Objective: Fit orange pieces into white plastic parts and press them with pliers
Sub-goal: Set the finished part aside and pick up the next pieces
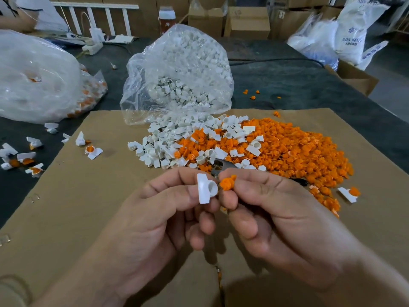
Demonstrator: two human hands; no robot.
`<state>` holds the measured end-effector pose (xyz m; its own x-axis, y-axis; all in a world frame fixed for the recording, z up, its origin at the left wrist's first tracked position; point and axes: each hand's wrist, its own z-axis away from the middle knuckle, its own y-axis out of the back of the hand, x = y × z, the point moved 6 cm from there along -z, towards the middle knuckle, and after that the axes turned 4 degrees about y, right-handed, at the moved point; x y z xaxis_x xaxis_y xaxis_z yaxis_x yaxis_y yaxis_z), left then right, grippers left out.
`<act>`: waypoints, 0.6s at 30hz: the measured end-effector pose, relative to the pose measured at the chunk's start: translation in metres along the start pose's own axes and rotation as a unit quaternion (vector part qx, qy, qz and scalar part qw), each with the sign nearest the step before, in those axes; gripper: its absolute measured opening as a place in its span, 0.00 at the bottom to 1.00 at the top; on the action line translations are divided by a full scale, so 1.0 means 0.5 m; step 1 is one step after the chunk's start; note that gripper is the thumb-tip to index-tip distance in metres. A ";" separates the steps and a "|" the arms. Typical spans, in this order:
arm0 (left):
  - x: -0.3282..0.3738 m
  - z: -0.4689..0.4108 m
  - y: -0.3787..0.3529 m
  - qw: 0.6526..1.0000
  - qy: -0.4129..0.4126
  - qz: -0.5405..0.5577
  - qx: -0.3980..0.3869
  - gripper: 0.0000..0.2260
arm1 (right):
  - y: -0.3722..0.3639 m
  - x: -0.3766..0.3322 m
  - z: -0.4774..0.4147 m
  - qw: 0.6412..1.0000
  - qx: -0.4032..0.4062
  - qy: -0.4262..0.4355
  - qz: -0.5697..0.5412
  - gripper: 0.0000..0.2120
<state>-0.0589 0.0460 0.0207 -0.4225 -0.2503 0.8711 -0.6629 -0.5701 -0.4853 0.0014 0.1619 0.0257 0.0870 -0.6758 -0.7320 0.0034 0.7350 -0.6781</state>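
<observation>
Cardboard-covered surface (66,196), part piles far. Left hand (155,218) grip pinches white part (205,188), socket facing right. Right hand (276,213) grip pinches orange piece (226,182) just beside socket; pliers (221,167) tucked behind fingers.

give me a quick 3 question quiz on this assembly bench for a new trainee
1. True or false: the orange piece is already seated in the white part.
2. Which hand holds the white part? A) left hand B) right hand C) neither
3. Fill in: the metal tool showing just behind the fingers is the ______.

Key
1. False. The piece is pinched beside the part's round socket, not in it.
2. A. The right hand pinches the orange piece.
3. Pliers, whose metal head lies against the loose heap on the cardboard sheet.
</observation>
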 end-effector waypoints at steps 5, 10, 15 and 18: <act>-0.012 -0.003 0.003 1.000 0.013 0.006 -0.006 0.13 | 0.009 -0.027 0.013 0.924 0.093 0.156 0.337 0.08; -0.015 -0.005 0.005 1.000 0.012 0.009 0.005 0.12 | -0.019 -0.041 0.039 0.777 0.101 0.245 0.571 0.06; -0.015 -0.003 0.015 0.999 0.017 0.006 0.050 0.08 | -0.039 -0.053 0.044 0.625 0.104 0.304 0.712 0.06; -0.020 0.000 0.018 0.996 0.014 -0.034 0.080 0.09 | -0.042 -0.047 0.040 0.581 0.097 0.300 0.751 0.06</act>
<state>-0.0607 0.0435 0.0075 -0.3986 -0.1867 0.8979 -0.5850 -0.7023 -0.4057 0.0194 0.1638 0.0585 -0.2261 0.8794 -0.4190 0.4897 0.4744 0.7315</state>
